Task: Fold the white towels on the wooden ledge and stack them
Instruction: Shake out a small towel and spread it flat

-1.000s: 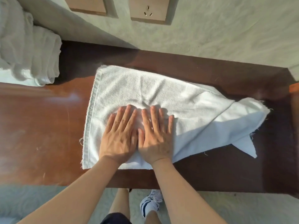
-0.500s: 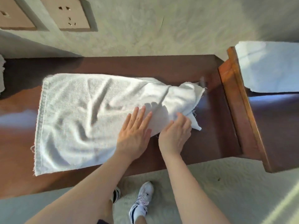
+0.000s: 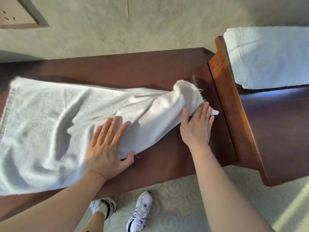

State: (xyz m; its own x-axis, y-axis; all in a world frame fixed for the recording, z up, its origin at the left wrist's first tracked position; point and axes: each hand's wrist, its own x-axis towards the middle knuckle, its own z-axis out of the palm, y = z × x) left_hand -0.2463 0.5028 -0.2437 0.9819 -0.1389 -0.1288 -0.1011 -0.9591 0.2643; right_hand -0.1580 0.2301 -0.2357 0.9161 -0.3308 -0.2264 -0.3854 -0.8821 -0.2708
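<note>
- The left hand (image 3: 107, 148) lies flat, palm down, on the near right part of the white terry towel (image 3: 50, 124), its fingers straight and slightly spread and its thumb stretched out along the towel's near edge; it presses the cloth and grips nothing.
- The right hand (image 3: 197, 126) reaches to the towel's bunched right end, fingers straight and together under or against the raised cloth, with the thumb on the cloth's near side; whether thumb and fingers truly pinch the fabric cannot be told.
- Both bare forearms come in from the bottom edge, the right one angled up from the lower right.
- The dark reddish-brown polished wooden ledge (image 3: 158, 71) runs along a pale textured wall (image 3: 150, 22), which carries a beige socket plate (image 3: 15, 12) at upper left.
- To the right is a lighter wooden frame edge (image 3: 234, 106) with a folded white towel (image 3: 267, 56) lying beyond it.
- Pale carpet (image 3: 175, 206) and two white trainers (image 3: 138, 213) show below the ledge.
- The towel lies on the ledge, spread and wrinkled on the left and narrowing to a lifted, twisted end with frayed threads on the right.
</note>
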